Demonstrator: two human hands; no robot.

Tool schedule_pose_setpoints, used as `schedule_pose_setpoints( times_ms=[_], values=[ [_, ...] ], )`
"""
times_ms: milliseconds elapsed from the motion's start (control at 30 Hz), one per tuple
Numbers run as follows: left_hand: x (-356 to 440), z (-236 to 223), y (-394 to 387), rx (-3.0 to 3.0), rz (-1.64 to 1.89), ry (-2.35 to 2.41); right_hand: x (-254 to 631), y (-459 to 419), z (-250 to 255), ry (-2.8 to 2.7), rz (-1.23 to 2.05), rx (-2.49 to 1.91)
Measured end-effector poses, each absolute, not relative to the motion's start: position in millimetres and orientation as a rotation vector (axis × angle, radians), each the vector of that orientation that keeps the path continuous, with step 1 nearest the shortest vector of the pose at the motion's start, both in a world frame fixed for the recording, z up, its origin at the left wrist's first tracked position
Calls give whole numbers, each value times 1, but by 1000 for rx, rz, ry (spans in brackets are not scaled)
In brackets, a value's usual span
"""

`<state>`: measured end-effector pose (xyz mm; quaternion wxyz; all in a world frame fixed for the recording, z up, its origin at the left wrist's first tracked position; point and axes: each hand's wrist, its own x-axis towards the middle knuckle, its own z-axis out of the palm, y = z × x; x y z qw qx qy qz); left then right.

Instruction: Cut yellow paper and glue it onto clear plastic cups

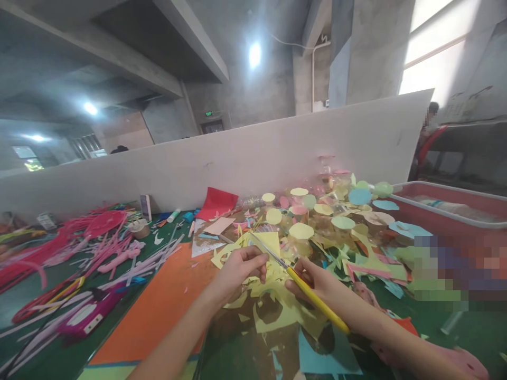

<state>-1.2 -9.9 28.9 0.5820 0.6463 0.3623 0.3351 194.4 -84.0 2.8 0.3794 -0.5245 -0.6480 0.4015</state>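
Light: bright scene here, a ceiling lamp [255, 55] blazing, a second lamp [90, 108] off to the left, daylight pouring in through the window [431, 58].
Glare: that window is burnt out white, with haze blooming around the lamp.
Shadows: soft and faint, lying under the left hand [240, 270] and right hand [312, 282] on the table [475, 338].
Distortion: strong wide-angle bend, the partition [222, 163] slanting, edges stretched.
Blur: a coarse mosaic patch [455, 269] smears the right side; the hands look fairly sharp.

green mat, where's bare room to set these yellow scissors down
The orange card sheet, left of the left hand, shows the most bare surface. Green mat also shows at the far right, below the blurred patch. Crowded: ahead among the paper scraps, and far left among pink pipe cleaners.
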Motion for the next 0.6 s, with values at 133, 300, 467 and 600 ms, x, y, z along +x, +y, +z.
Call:
schedule_pose_setpoints(
  times_ms=[133, 300, 467, 600],
  values=[
    [-2, 27, -9, 1512, 787, 845, 195, -82, -1, -1647, 1056, -1368],
    [-1, 28, -10, 1508, 793, 834, 193, -85, 3, -1641, 1093, -1353],
    [1, 26, -11, 1575, 739, 777, 192, -94, 14, -1671, 1127, -1307],
    [1, 20, -9, 1592, 700, 739, 192, -91, 7, -1659, 1091, -1302]
  ],
)
